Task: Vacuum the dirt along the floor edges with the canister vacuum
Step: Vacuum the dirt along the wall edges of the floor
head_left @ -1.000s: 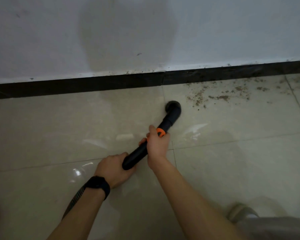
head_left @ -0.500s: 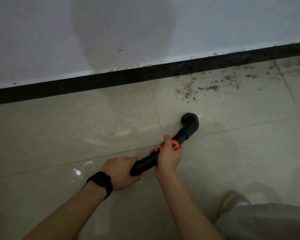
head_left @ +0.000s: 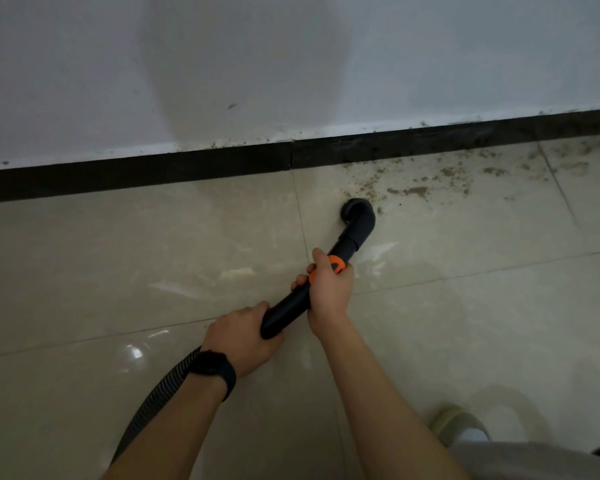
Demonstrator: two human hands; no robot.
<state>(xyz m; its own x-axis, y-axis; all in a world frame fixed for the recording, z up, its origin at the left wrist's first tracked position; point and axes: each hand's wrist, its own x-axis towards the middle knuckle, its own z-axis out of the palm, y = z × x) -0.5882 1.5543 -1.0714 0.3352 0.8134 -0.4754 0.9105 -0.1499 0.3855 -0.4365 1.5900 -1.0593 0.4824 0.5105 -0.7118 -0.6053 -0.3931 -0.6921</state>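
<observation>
A black vacuum wand (head_left: 288, 306) with an orange collar runs diagonally over the beige tiles. Its bent nozzle (head_left: 357, 216) rests on the floor at the near left edge of a patch of brown dirt (head_left: 420, 185) scattered along the black skirting (head_left: 187, 168). My right hand (head_left: 329, 289) grips the wand at the orange collar. My left hand (head_left: 239, 337), with a black watch on the wrist, holds the wand's rear end where the ribbed hose (head_left: 156, 393) joins. The canister itself is out of view.
A white wall (head_left: 291, 64) rises behind the skirting, with dirt specks along the skirting's top. More dirt (head_left: 568, 161) spreads rightward along the edge. My shoe (head_left: 461, 424) and trouser leg sit at the bottom right. Glossy tile floor (head_left: 118, 254) stretches to the left.
The nozzle pulled back from the wall and shifted right half a second ago; now it has pushed forward again to the edge of the dirt patch. Both hands kept their grip.
</observation>
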